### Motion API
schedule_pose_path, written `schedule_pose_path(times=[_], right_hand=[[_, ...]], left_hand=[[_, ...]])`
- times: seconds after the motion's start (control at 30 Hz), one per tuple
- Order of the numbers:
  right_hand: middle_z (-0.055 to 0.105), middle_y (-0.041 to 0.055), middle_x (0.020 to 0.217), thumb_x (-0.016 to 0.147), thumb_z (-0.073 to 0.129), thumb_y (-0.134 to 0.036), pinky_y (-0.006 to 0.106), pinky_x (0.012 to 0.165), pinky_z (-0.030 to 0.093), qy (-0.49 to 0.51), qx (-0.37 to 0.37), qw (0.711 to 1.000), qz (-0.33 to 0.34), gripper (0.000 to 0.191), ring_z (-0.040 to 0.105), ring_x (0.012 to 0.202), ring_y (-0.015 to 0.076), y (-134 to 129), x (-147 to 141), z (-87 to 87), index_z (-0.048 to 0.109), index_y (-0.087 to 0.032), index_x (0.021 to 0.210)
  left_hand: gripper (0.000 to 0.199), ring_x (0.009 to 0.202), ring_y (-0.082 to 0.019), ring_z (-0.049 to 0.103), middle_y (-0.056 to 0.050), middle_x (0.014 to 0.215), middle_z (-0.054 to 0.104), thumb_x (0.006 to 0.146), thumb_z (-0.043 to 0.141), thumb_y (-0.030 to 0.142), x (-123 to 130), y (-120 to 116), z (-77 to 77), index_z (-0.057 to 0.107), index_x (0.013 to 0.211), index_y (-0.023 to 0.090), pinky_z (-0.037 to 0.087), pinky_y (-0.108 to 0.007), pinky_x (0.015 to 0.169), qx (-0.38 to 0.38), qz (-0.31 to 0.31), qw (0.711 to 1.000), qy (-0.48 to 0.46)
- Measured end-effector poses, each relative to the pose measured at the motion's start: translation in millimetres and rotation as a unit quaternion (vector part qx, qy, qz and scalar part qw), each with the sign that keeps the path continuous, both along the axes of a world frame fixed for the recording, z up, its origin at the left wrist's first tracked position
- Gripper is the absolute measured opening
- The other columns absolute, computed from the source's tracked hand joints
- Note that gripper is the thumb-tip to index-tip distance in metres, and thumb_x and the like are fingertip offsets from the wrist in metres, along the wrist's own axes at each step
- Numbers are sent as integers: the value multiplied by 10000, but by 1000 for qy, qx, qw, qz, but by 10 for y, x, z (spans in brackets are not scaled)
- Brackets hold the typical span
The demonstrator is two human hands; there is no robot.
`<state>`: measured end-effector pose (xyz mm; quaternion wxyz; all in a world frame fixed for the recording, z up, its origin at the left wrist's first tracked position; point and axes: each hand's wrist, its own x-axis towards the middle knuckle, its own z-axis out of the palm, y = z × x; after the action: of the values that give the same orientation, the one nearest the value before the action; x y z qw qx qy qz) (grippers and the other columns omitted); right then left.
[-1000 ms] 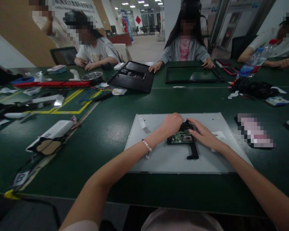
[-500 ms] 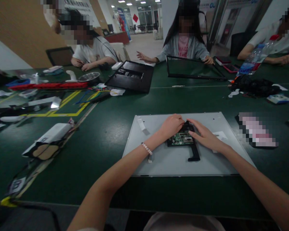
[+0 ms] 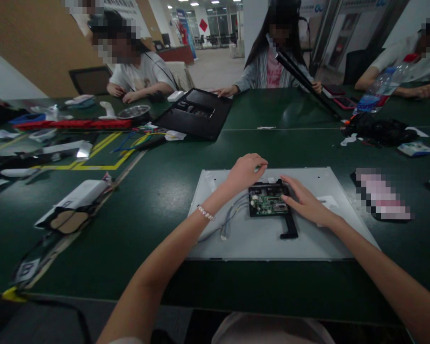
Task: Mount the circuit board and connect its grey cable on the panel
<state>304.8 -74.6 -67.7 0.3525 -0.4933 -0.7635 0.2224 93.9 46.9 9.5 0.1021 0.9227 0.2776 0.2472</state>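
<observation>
A black plastic bracket (image 3: 290, 227) with a green circuit board (image 3: 268, 204) in it lies on a pale grey flat panel (image 3: 326, 241). My right hand (image 3: 304, 201) holds the bracket at its right edge, thumb by the board and fingers near the upper corner. Above the bracket's upper edge, my left hand (image 3: 246, 169) is raised off it with its fingers bent together; anything between the fingertips is too small to make out. Thin grey cables (image 3: 232, 212) run over the panel left of the board, partly under my left forearm.
A phone (image 3: 381, 196) lies right of the panel, and a white-and-black battery pack (image 3: 73, 205) left. Across the green table (image 3: 157, 200), a co-worker touches a black back cover (image 3: 189, 112) and holds a tilted black frame (image 3: 306, 83). Bottles (image 3: 374, 91) stand at far right.
My left hand has lifted up and left off the bracket, uncovering more board and the cables. My right hand stays put. The co-worker across has tilted the black frame up and now touches the cover.
</observation>
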Motion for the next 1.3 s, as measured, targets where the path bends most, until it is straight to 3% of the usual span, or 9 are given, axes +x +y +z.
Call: schedule_pose_path(times=[0.1, 0.17, 0.33, 0.43, 0.53, 0.6, 0.93, 1.17, 1.3], right_hand=[[341, 83, 1550, 969, 436, -457, 541, 1178, 262, -12, 3, 1000, -5, 603, 315, 1434, 272, -18, -5, 5, 239, -322, 1523], [309, 77, 1570, 973, 431, -455, 532, 1185, 250, -17, -2, 1000, -7, 604, 289, 1448, 264, -37, -13, 24, 230, -320, 1527], [316, 75, 1570, 971, 434, -456, 536, 1187, 245, -30, -1, 1000, -4, 601, 295, 1445, 266, -55, -25, 54, 244, -315, 1524], [328, 73, 1562, 976, 424, -443, 539, 1186, 249, -35, 5, 999, -9, 582, 304, 1440, 263, -51, -27, 46, 257, -316, 1519], [343, 78, 1552, 979, 418, -430, 530, 1186, 255, -38, 8, 999, -15, 568, 317, 1432, 262, -55, -33, 49, 273, -308, 1514], [354, 80, 1544, 978, 420, -428, 532, 1183, 264, -41, 6, 999, -18, 563, 331, 1425, 267, -62, -38, 59, 283, -308, 1510], [370, 69, 1533, 977, 416, -418, 554, 1172, 287, -49, 2, 999, -22, 551, 353, 1411, 280, -83, -47, 68, 294, -316, 1505], [381, 76, 1523, 986, 400, -388, 579, 1164, 298, -74, 42, 995, -51, 547, 363, 1403, 291, -136, -101, 233, 280, -322, 1516], [385, 75, 1528, 981, 421, -365, 593, 1160, 304, -99, 74, 992, -19, 578, 345, 1417, 302, -261, -330, 406, 251, -328, 1532]], left_hand=[[221, 945, -173, 655, -71, 991, 726, 902, 526, 162, -185, 59, 182, 733, 976, 144, 491, -312, 902, -16, 17, 1000, -20], [224, 941, -173, 655, -70, 991, 726, 897, 520, 162, -348, 69, 203, 731, 970, 147, 494, -311, 899, -19, 43, 999, -21], [265, 1051, -194, 620, -85, 1084, 690, 883, 516, 178, -850, 36, -45, 693, 1077, 146, 466, -338, 974, -26, 110, 993, -14], [319, 1096, -210, 589, -108, 1156, 637, 856, 512, 173, -1138, 63, -215, 663, 1135, 135, 452, -357, 999, -32, 198, 980, -21], [383, 1065, -225, 586, -117, 1149, 610, 815, 565, 216, -1343, 142, -315, 637, 1181, 132, 462, -368, 977, -76, 267, 961, 1], [402, 992, -215, 601, -101, 1086, 617, 785, 595, 236, -1425, 194, -349, 637, 1173, 140, 475, -358, 945, -116, 278, 953, 22], [206, 752, -167, 626, -33, 861, 709, 735, 576, 199, -1462, 198, -347, 728, 874, 200, 493, -293, 764, -155, 217, 964, 10], [215, 696, -129, 626, -39, 791, 698, 755, 656, 330, -1428, 35, -63, 695, 860, 146, 497, -240, 650, -300, 141, 925, -186], [179, 719, -124, 635, -42, 799, 701, 763, 669, 304, -1281, -189, 67, 682, 834, 140, 515, -245, 687, -358, 56, 921, -144]])
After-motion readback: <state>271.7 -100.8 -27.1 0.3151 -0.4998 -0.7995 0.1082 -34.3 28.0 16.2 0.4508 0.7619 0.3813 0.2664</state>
